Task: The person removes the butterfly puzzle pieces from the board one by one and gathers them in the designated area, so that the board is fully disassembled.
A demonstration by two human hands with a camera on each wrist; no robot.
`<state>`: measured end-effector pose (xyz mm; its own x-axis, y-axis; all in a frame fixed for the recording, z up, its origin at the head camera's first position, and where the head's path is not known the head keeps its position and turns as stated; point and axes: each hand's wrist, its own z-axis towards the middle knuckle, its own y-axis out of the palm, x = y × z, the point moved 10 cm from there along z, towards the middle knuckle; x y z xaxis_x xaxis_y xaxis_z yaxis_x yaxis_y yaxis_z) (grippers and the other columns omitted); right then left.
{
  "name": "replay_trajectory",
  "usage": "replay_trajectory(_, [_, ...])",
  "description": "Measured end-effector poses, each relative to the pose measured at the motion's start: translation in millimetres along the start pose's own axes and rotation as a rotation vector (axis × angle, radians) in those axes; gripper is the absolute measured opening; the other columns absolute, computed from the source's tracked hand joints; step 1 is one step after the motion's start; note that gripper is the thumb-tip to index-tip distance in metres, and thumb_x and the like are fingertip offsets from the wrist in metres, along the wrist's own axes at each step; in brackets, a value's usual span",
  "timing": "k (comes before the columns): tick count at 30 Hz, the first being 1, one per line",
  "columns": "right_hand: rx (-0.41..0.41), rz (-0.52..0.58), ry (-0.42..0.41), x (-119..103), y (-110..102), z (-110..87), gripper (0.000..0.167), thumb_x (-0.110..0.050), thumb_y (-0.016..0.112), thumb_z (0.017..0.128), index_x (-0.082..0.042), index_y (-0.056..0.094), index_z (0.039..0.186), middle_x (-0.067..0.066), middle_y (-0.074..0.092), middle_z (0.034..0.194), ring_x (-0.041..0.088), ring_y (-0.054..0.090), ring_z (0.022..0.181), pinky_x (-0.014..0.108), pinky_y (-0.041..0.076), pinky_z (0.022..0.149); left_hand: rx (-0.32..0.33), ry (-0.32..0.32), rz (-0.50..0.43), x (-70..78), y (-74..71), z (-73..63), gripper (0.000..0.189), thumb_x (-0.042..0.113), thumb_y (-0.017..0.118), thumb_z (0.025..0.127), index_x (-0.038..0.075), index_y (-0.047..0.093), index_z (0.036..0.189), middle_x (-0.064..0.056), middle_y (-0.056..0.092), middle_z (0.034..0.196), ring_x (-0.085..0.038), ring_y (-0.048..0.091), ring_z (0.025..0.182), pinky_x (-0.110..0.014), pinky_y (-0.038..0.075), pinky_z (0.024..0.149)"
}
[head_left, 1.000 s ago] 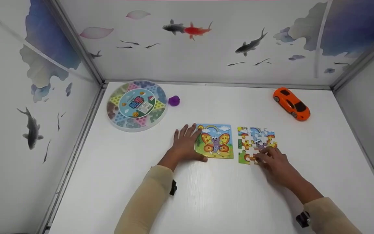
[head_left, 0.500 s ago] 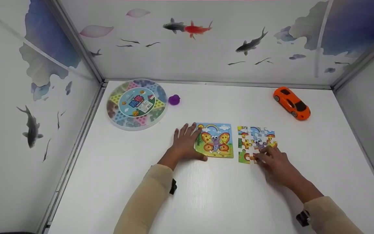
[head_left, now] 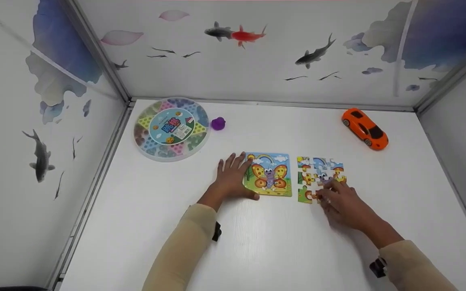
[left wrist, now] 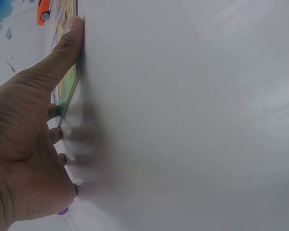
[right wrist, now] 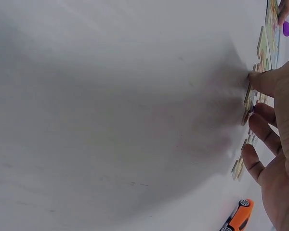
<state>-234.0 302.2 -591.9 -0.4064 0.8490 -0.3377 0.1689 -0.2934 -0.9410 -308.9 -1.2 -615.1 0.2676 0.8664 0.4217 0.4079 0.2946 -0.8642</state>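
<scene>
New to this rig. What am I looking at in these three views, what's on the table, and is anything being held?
There is no machine here: a person works with two bare hands and wears three cameras. The head view looks forward and down at a white table inside a booth with fish-patterned walls. Each wrist view looks along that hand, close to the surface.

The left hand rests flat against the left edge of a butterfly picture card, thumb at its near edge. The right hand has its fingers on loose jigsaw pieces of the same butterfly, pressing at the near row; whether it pinches one piece is hard to tell.

Further back lie a round game box, a small purple piece and an orange toy car, all untouched.
</scene>
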Motion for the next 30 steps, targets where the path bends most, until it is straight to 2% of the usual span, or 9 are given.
replay_trajectory(5, [0.033, 0.024, -0.024, -10, -6, 12.0, 0.029, -0.019, 0.082, 0.101, -0.019, 0.078, 0.129, 0.007, 0.066, 0.128, 0.027, 0.063, 0.116, 0.055, 0.057, 0.102, 0.006, 0.007, -0.008, 1.9, -2.0, -0.6, 0.127, 0.065, 0.093, 0.079, 0.024, 0.024, 0.178, -0.004, 0.008, 0.189, -0.035, 0.001, 0.176, -0.066, 0.002, 0.14])
replay_trajectory(9, [0.025, 0.029, -0.029, -21, -3, 28.8, 0.035, -0.023, 0.082, 0.102, -0.019, 0.077, 0.136, 0.007, 0.067, 0.132, 0.028, 0.062, 0.119, 0.054, 0.058, 0.102, 0.008, 0.01, -0.013, 2.5, -3.5, -1.0, 0.128, 0.064, 0.094, 0.079, 0.023, 0.024, 0.178, -0.005, 0.009, 0.189, -0.036, 0.002, 0.176, -0.066, 0.002, 0.14])
replay_trajectory(15, [-0.01, 0.084, -0.043, -40, 7, 54.1, 0.041, -0.024, 0.08, 0.103, -0.017, 0.074, 0.143, 0.007, 0.067, 0.141, 0.031, 0.061, 0.13, 0.065, 0.053, 0.111, 0.004, 0.009, -0.016, 1.5, -1.6, -0.6, 0.128, 0.065, 0.094, 0.078, 0.024, 0.024, 0.178, -0.005, 0.009, 0.189, -0.035, 0.002, 0.176, -0.066, 0.002, 0.14])
replay_trajectory(20, [-0.026, 0.074, -0.058, -56, 13, 72.2, 0.043, -0.029, 0.078, 0.105, -0.017, 0.072, 0.146, 0.008, 0.064, 0.145, 0.033, 0.057, 0.139, 0.069, 0.05, 0.116, 0.002, 0.003, -0.024, 1.3, -2.5, -1.6, 0.128, 0.064, 0.094, 0.078, 0.023, 0.025, 0.178, -0.004, 0.009, 0.189, -0.035, 0.001, 0.176, -0.066, 0.002, 0.14])
replay_trajectory(30, [-0.02, 0.004, -0.127, -81, 21, 90.0, 0.042, -0.03, 0.077, 0.106, -0.014, 0.072, 0.145, 0.013, 0.064, 0.139, 0.039, 0.06, 0.13, 0.07, 0.051, 0.104, 0.014, 0.0, -0.009, 1.7, -3.7, -1.7, 0.127, 0.065, 0.094, 0.079, 0.023, 0.027, 0.178, -0.005, 0.011, 0.189, -0.035, 0.004, 0.176, -0.067, 0.004, 0.14])
